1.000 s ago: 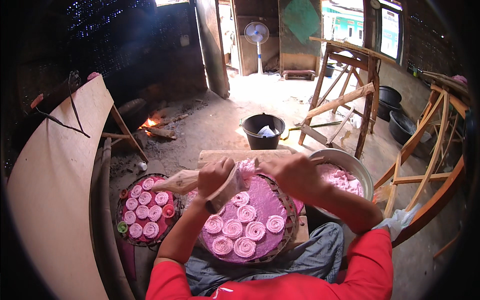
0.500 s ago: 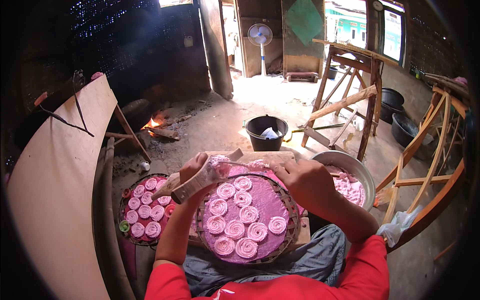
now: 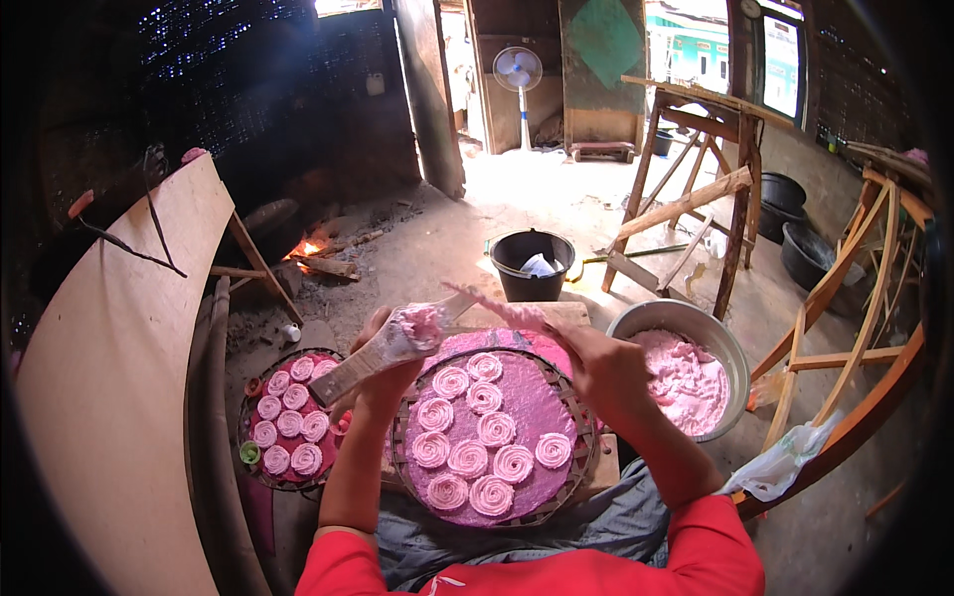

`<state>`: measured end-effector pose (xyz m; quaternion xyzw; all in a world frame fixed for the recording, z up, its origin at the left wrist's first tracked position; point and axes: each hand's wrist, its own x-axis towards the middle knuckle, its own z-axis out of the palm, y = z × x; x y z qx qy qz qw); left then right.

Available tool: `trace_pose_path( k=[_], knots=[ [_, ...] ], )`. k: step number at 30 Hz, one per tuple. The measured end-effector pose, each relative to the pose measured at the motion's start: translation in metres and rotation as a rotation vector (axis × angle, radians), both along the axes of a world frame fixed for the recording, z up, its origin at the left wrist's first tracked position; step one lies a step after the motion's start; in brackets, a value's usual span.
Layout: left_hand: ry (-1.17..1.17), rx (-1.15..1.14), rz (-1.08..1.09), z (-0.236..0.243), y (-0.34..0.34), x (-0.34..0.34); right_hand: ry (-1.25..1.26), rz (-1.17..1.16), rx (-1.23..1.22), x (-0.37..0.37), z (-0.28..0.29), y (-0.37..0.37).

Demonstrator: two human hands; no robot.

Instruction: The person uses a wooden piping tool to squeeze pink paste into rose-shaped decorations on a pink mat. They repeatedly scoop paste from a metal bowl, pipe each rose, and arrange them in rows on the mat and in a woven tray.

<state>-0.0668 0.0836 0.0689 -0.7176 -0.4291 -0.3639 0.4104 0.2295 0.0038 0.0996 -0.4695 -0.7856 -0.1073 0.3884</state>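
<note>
My left hand (image 3: pixel 372 330) grips a pale wooden press (image 3: pixel 373 363) with pink dough (image 3: pixel 417 326) packed in its hollow; the tool hides part of the fingers. In my right hand (image 3: pixel 608 370) is a slim stick-like spatula (image 3: pixel 502 306) coated with pink dough, its tip close above the press. Below both hands, a round woven tray (image 3: pixel 586 447) lined with a pink-purple sheet (image 3: pixel 532 407) carries several dough rosettes (image 3: pixel 467 458). At my right stands a metal basin (image 3: pixel 737 382) of soft pink dough (image 3: pixel 686 382).
A second tray of rosettes (image 3: pixel 295 397) lies at the left beside a tall curved board (image 3: pixel 119 348). Farther off are a black bucket (image 3: pixel 532 263), a small wood fire (image 3: pixel 308 248) and a standing fan (image 3: pixel 519 74). Wooden trestles (image 3: pixel 740 199) and a plastic bag (image 3: pixel 785 462) are at the right.
The spatula has swung from the press's mouth to a slant above it, and my right hand has come lower and nearer. The press has tilted, its dough now facing up more.
</note>
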Motion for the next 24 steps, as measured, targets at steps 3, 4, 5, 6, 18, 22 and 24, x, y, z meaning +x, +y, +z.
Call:
trace_pose_path(
  k=[3,4,5,6,18,22,24],
  knots=[
    [-0.181,-0.165,-0.054,-0.007,-0.003,0.020,0.364,0.220,-0.286,-0.026,-0.034,0.015],
    [-0.177,-0.173,-0.031,-0.008,0.002,0.025,0.412,0.290,-0.395,-0.029,-0.045,0.015],
    [-0.187,-0.179,-0.006,-0.011,0.005,0.029,0.430,0.318,-0.213,-0.036,-0.054,0.014],
    [-0.115,-0.087,0.016,-0.012,0.012,0.030,0.440,0.311,-0.291,-0.039,-0.060,0.010],
    [-0.414,-0.530,-0.245,0.017,-0.013,0.008,-0.283,-0.545,-0.112,0.106,-0.069,0.002],
    [-1.637,-0.960,-1.701,0.021,-0.025,0.042,0.688,0.586,-1.127,0.033,-0.088,-0.002],
    [-1.807,-1.126,-2.018,0.005,-0.027,0.065,1.379,0.884,-1.393,-0.015,-0.104,-0.023]
  ],
)
